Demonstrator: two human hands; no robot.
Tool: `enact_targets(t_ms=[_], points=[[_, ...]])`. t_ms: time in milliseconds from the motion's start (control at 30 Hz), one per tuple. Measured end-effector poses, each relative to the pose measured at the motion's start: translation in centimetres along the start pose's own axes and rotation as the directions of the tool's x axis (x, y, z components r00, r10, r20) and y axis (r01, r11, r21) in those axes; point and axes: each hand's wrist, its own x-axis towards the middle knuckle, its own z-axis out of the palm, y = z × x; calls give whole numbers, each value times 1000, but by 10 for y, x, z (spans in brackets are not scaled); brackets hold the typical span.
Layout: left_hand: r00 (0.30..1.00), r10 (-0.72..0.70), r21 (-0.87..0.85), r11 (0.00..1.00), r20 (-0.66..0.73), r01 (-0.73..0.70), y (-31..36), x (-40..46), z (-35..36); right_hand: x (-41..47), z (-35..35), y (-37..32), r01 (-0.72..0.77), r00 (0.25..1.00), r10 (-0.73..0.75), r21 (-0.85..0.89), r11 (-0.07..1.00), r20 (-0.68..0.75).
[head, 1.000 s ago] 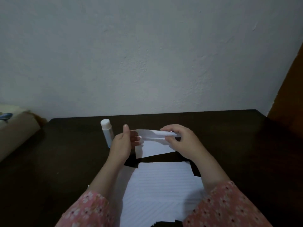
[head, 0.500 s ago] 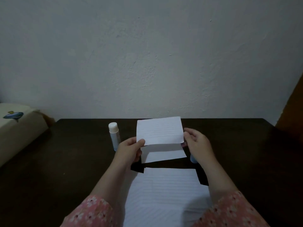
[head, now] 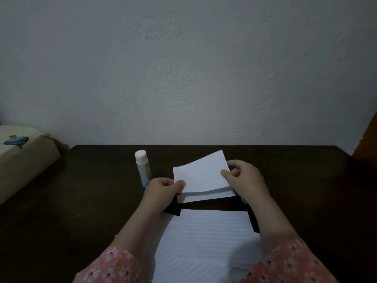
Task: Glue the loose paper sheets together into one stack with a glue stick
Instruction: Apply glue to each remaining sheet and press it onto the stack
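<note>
Both hands are up over the dark surface (head: pixel 85 201) holding a small lined paper sheet (head: pixel 201 174) between them. The left hand (head: pixel 161 190) pinches the sheet's lower left corner, thumb on top. The right hand (head: pixel 244 180) pinches its right edge, thumb on the front face and fingers curled behind. The sheet tilts, its far right corner higher than the left. Right under it a second white sheet (head: pixel 208 196) peeks out along the near edge; can't tell if the two are touching. Near side of that, a bigger lined sheet (head: pixel 204 237) lies flat on some black paper (head: pixel 173 209), between the pink floral sleeves (head: pixel 114 264). The glue stick (head: pixel 142 168) stands upright with its white cap on, just left of the held sheet and beyond the left hand.
</note>
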Motion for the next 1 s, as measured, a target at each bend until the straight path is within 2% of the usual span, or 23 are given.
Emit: enact_targets(t_ms=[133, 533, 733, 800, 900, 1000], points=[[998, 16, 66, 998, -59, -12, -2, 2, 3, 7, 0, 4, -14, 998, 24, -184, 983, 51], [995, 21, 175, 985, -96, -4, -3, 4, 7, 10, 7, 13, -27, 999, 39, -318, 948, 31], [983, 86, 316, 948, -162, -31, 5, 0, 11, 9, 9, 9, -26, 1000, 30, -491, 871, 0], [987, 103, 383, 923, -125, -47, 7, 1, 12, 6, 9, 4, -3, 1000, 3, -527, 850, -2], [998, 43, 459, 888, -54, -14, 8, 5, 8, 1, 12, -8, 71, 994, -103, -549, 833, -27], [999, 26, 522, 853, -44, 1, 10, 9, -2, -6, 26, -19, 239, 968, -248, -470, 850, 43]])
